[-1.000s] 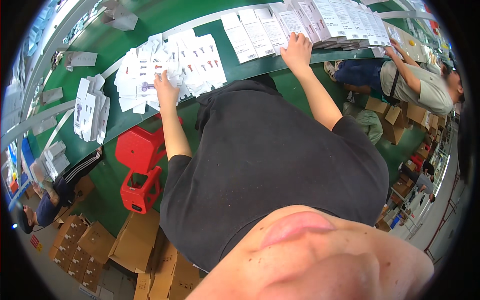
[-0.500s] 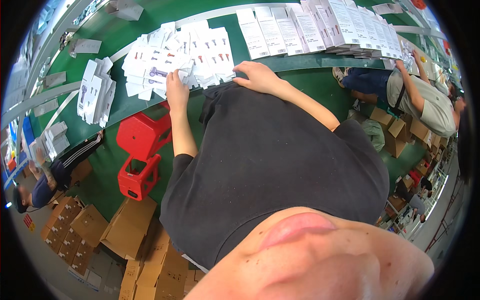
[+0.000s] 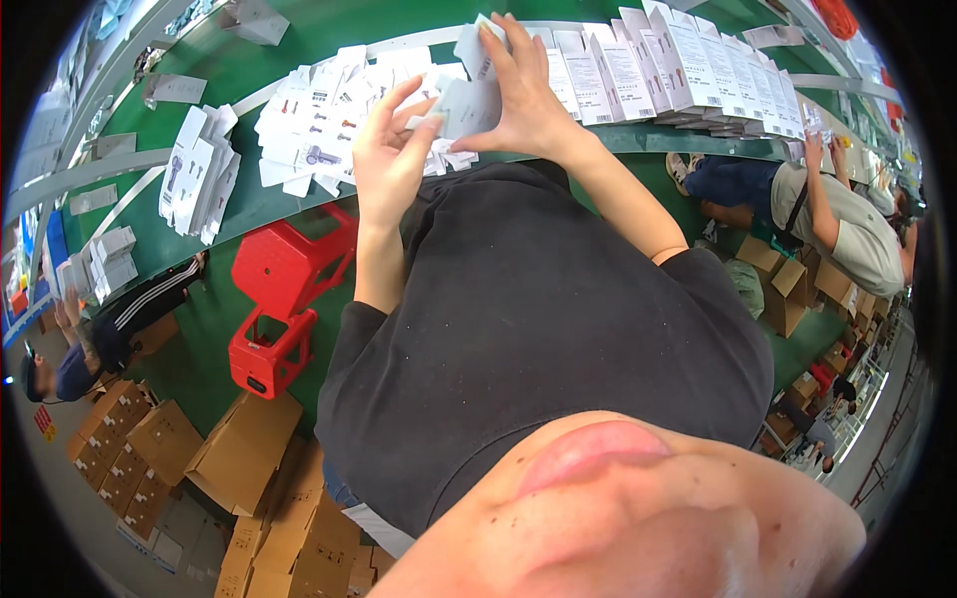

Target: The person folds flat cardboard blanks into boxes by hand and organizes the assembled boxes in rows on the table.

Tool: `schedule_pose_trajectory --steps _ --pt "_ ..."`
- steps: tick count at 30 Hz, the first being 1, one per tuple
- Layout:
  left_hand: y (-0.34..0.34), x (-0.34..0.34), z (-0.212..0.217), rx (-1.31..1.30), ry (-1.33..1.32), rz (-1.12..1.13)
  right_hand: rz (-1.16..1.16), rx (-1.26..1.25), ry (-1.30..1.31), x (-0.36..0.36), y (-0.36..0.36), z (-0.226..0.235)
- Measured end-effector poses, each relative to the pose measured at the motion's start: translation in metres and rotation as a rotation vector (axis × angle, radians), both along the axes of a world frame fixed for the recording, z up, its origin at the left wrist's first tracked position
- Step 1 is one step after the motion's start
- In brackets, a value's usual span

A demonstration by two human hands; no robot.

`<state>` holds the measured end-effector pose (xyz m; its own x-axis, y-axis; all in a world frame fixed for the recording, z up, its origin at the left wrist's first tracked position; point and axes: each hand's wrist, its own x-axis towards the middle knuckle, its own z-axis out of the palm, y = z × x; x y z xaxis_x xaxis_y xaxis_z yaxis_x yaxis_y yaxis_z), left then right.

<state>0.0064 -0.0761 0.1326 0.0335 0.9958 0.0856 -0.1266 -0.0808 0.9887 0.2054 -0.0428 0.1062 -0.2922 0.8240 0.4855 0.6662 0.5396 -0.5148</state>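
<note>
A white cardboard box blank is raised above the table between my two hands. My left hand pinches its left edge between thumb and fingers. Along its right side, my right hand grips it with the fingertips at the upper flap and the thumb lower down. Beneath and to the left lies a spread pile of flat printed box blanks. Farther left, a smaller stack of such blanks rests near the table edge. Right of my right hand stands a row of formed white boxes.
The green table has metal rails around it. Red plastic stools stand at my left, with brown cartons behind them. One co-worker stands at the right and another at the left. More cartons lie near the right co-worker.
Both hands have risen from the table edge, and a box blank is now held up between them. My left hand has moved right; my right hand has moved farther over the table.
</note>
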Motion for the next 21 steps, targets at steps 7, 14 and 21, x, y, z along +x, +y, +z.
schedule_pose_trajectory --steps 7,14,21 --pt "0.024 -0.010 -0.015 -0.273 0.288 -0.173 0.172 -0.036 -0.035 0.009 -0.015 -0.015" --pt "0.040 0.022 -0.033 0.324 -0.179 -0.225 0.306 -0.218 0.509 0.017 -0.018 -0.010" --pt "0.037 0.044 -0.014 0.518 -0.191 -0.222 0.283 -0.365 0.954 0.019 -0.021 0.012"
